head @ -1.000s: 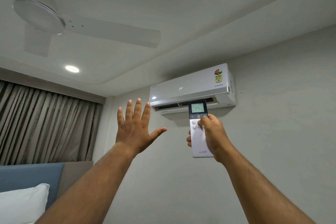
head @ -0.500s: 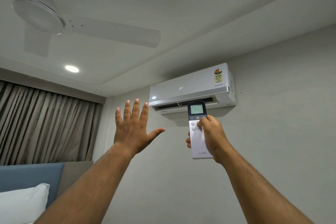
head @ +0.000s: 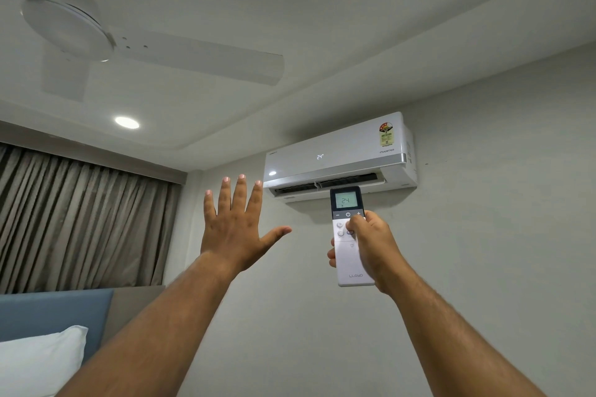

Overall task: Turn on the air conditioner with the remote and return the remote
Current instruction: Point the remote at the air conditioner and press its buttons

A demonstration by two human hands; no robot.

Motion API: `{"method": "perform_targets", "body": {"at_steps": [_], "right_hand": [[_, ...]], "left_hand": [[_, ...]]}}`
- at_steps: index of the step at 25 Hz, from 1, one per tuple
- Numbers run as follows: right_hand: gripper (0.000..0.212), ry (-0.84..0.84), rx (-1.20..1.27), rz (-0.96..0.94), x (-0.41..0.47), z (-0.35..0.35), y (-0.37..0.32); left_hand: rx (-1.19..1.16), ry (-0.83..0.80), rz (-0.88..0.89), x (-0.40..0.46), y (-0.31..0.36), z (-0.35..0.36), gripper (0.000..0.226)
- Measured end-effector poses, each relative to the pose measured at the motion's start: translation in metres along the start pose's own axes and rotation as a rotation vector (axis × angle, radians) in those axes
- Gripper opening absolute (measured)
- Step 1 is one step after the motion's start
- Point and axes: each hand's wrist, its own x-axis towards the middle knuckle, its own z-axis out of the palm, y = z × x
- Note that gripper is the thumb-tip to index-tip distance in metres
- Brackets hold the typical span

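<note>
little moved; right hand [head: 374, 251] still grips remote [head: 350, 255] toward air conditioner [head: 338, 155].

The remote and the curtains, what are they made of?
The remote in the right hand looks like smooth white plastic with a dark glossy top around its screen. The curtains look like brownish-grey cloth, since they hang in soft folds.

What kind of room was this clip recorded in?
Most likely a bedroom, perhaps in a hotel. A white pillow lies against a blue headboard at lower left, long curtains hang behind it, and an air conditioner is mounted high on the wall.
</note>
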Motion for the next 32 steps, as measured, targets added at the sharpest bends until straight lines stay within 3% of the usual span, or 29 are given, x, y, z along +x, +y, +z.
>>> {"method": "perform_targets", "body": {"at_steps": [12,21,28,32], "right_hand": [[0.014,0.014,-0.014,0.022,-0.005,0.002,-0.001],[0.026,-0.018,0.065,0.104,-0.012,0.018,0.001],[0.028,-0.059,0.135,0.118,-0.010,0.047,0.007],[0.018,-0.046,0.087,0.110,-0.010,0.082,0.017]], "left_hand": [[-0.052,-0.046,-0.027,-0.001,0.002,-0.002,0.109],[-0.211,-0.062,-0.079,-0.003,0.002,0.005,0.101],[-0.573,-0.121,-0.212,-0.013,-0.002,0.007,0.082],[-0.924,-0.204,-0.410,-0.032,-0.013,-0.002,0.052]]}}
